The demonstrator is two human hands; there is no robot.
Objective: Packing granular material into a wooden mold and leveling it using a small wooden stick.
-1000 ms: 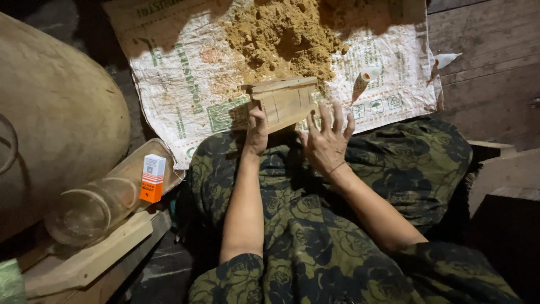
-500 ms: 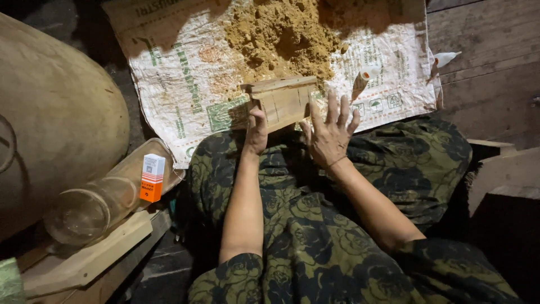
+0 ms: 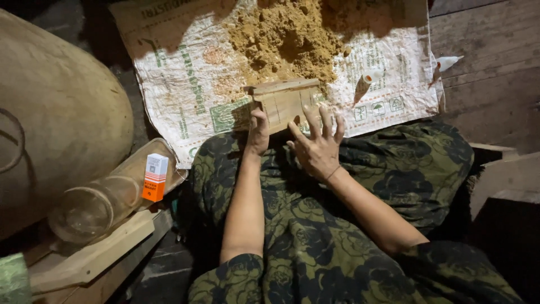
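Observation:
A small wooden box-shaped mould (image 3: 284, 101) sits at the near edge of a white woven sack (image 3: 185, 84) spread on the floor. A heap of sandy brown powder (image 3: 287, 39) lies on the sack just behind it. My left hand (image 3: 257, 132) grips the mould's left near corner, thumb up against its side. My right hand (image 3: 318, 146) hovers with fingers spread over the mould's near right edge, fingertips close to the wood; whether they touch it is unclear. My lap is covered in dark green flowered cloth (image 3: 360, 186).
A big tan sack (image 3: 56, 112) bulges at left. A clear glass jar (image 3: 95, 205) lies on its side with a small orange-and-white carton (image 3: 155, 177) on it, above wooden planks (image 3: 90, 259). Two small white-capped tubes (image 3: 365, 84) (image 3: 447, 63) lie at right near wooden boards (image 3: 495, 84).
My right hand has drawn back slightly toward me and spread its fingers wider; the left hand and the mould have stayed in place.

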